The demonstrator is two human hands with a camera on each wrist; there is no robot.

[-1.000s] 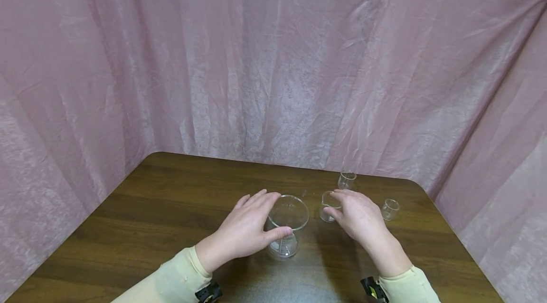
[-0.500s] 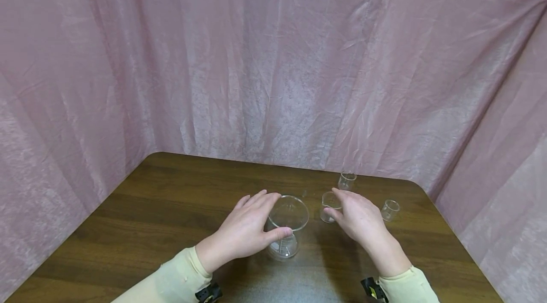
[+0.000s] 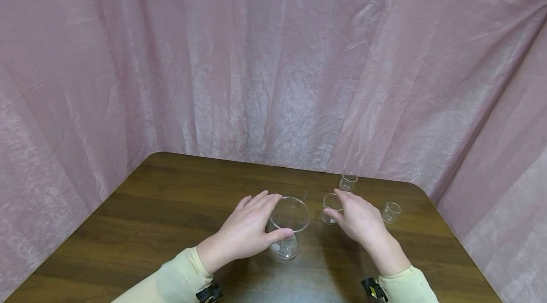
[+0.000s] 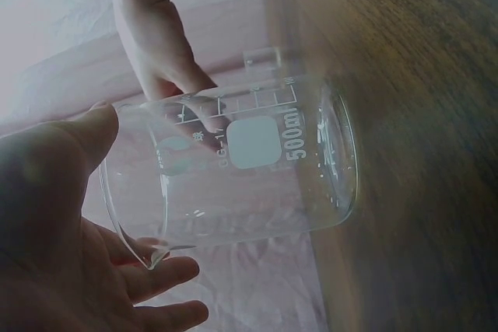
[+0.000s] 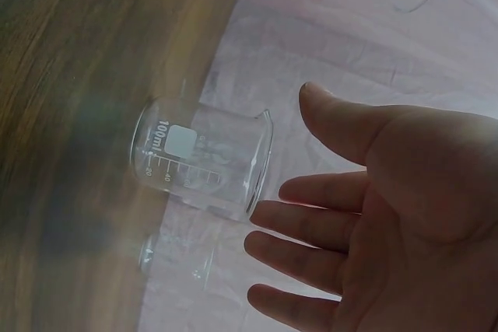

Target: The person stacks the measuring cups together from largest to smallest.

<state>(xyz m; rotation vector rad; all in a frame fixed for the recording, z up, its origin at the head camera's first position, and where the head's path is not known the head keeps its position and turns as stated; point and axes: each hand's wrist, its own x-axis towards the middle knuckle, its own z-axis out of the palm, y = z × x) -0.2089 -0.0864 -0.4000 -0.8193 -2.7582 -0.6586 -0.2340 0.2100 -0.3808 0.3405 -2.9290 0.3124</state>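
My left hand [image 3: 245, 227] is held at the top of a large clear glass beaker [image 4: 311, 192] marked 500ml, which stands upright on the table. Its thumb and fingers are spread about the rim, loosely extended; whether they touch the glass I cannot tell. To the right, my right hand [image 3: 363, 220] hovers beside a smaller spouted beaker [image 5: 180, 141] marked 100ml. In the right wrist view its fingers [image 5: 303, 223] and thumb stand apart from that rim, with nothing between them. Both beakers look empty.
Two still smaller glass beakers stand on the right part of the table: one [image 3: 348, 182] near the back edge, another [image 3: 391, 213] right of my right hand. The brown wooden table [image 3: 171, 198] has rounded far corners. Pink curtains [image 3: 265, 56] hang behind it and at the sides.
Both hands keep nearly the same pose and place. The head view has shifted slightly, so the beakers appear a little lower and further right. Nothing was taken hold of or let go.
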